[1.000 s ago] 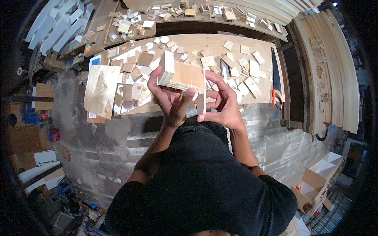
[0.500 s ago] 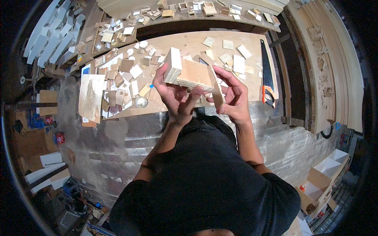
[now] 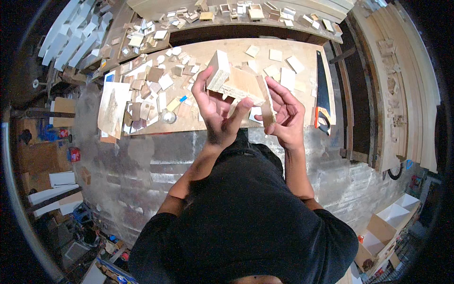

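Note:
Above the workbench (image 3: pixel 156 128), my left hand (image 3: pixel 215 113) is closed around a small plywood piece (image 3: pixel 241 84) with rough, pale edges. At its left end a white-faced block (image 3: pixel 219 68) stands up at an angle. My right hand (image 3: pixel 291 118) pinches a thin strip of plywood (image 3: pixel 268 102) upright between thumb and fingers. This strip lies against or very close to the right end of the plywood piece; whether they are joined I cannot tell. Some fingers of my left hand are hidden behind the wood.
Small wood offcuts (image 3: pixel 153 74) crowd the bench's left side, beside a round clear glass object (image 3: pixel 168 117). A handsaw (image 3: pixel 323 85) with an orange and black handle lies at the right edge. Little wooden boxes (image 3: pixel 256 12) fill the shelf behind. Long boards (image 3: pixel 411 85) stand at right.
The view has shifted slightly. Both hands still hold the wood, and the plywood piece with its white-faced block now tilts more, its right end lower.

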The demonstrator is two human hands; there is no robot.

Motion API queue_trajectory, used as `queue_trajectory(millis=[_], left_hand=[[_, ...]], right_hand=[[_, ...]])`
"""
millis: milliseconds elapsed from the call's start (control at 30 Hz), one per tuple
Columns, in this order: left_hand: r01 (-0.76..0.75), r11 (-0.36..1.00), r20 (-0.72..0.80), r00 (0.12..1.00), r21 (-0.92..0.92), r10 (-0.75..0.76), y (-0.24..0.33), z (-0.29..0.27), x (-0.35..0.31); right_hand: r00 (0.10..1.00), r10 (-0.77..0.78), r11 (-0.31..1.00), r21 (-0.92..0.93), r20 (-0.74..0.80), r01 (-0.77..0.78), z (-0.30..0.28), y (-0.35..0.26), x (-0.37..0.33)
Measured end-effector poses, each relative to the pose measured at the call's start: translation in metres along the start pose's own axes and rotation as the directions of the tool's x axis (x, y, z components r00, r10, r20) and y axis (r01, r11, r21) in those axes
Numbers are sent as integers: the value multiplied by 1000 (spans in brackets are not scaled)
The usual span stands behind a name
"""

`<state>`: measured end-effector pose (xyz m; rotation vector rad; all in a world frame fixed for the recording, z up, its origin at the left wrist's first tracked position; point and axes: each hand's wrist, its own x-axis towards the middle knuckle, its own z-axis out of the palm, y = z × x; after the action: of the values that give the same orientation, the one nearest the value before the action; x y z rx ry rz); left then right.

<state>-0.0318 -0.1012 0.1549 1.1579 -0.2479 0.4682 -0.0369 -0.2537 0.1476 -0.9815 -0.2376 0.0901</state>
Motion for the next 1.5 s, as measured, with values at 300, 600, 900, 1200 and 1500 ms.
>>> queue_trajectory(millis=[300,600,900,1200,1500], left_hand=[[1,1000,-35,999,-22,-2,6,10,7],[49,997,-52,997,-65,-53,2,8,11],[65,998,-118,991,7,-64,7,-12,21],[-42,999,-131,991,-18,40,9,-32,27],[-123,992,-156,980,13,124,26,-56,23]], right_hand=[[1000,-3,1000,19,10,3,0,-10,9],[997,71,995,-67,2,-71,-5,-8,17],[998,61,998,3,12,-61,17,13,31],[997,78,996,45,19,-79,37,20,39],[998,50,994,-101,45,-45,69,23,37]])
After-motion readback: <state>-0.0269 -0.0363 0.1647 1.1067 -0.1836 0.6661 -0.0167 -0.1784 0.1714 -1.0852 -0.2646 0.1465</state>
